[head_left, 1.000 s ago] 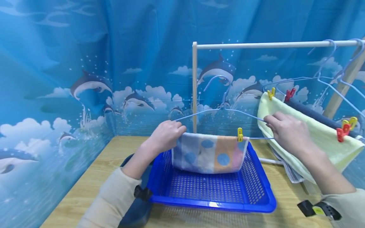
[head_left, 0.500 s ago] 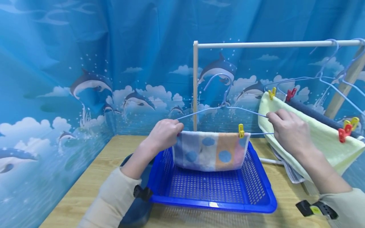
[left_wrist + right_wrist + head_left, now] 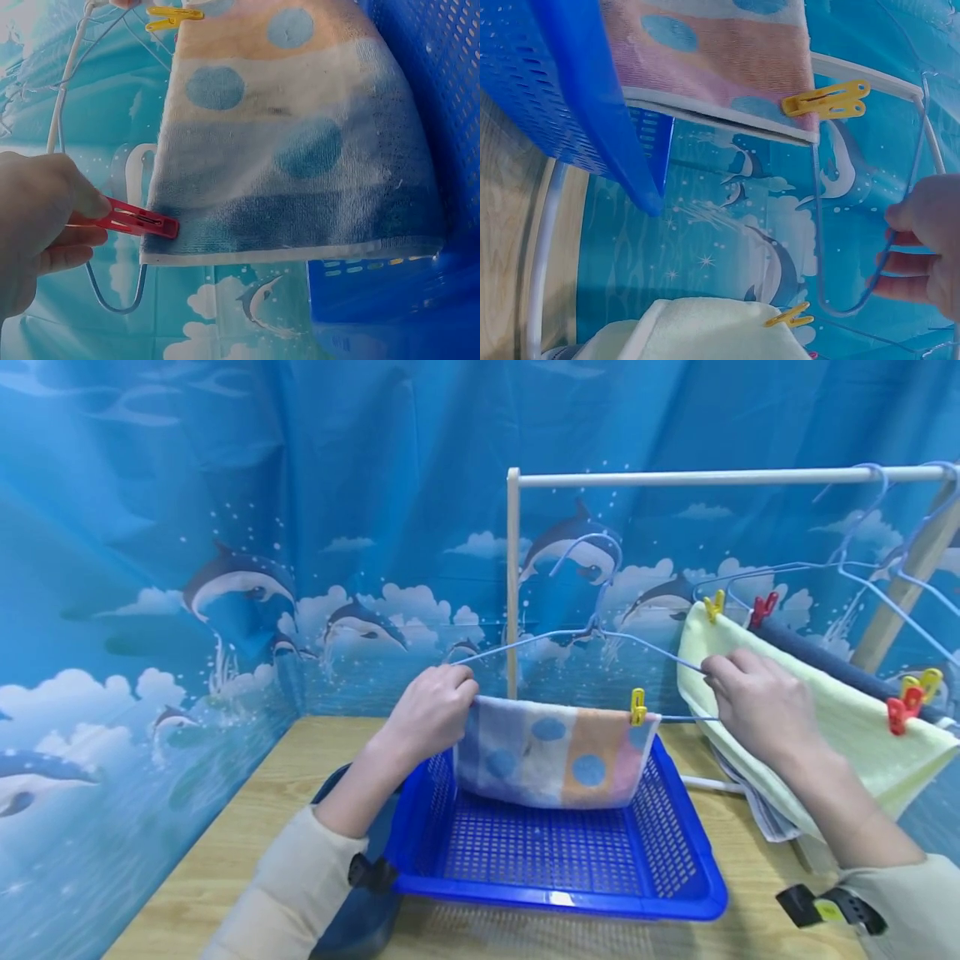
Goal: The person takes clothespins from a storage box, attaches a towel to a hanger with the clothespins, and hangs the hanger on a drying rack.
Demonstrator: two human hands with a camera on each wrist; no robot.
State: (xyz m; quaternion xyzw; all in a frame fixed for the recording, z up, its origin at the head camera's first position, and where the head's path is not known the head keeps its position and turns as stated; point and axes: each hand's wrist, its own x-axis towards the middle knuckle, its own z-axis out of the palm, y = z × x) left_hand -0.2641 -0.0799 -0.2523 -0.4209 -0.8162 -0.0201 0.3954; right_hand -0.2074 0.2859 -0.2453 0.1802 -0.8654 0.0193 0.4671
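Observation:
A blue wire hanger is held up above the basket, its hook upward. Over its lower bar lies a folded striped towel with blue dots. My left hand pinches a red clothespin at the towel's left corner, as the left wrist view shows. A yellow clothespin clips the towel's right corner to the bar. My right hand grips the hanger's right end, fingers curled round the wire. Beneath the towel stands a blue plastic basket.
To the right, a white drying rack carries more hangers with a pale yellow towel and a dark cloth, clipped by red and yellow clothespins. A dark blue container sits left of the basket on the wooden table.
The hanger's hook has risen and shifted slightly right. The towel's left side is a little higher, lifted with my left hand. My right hand keeps its hold on the hanger.

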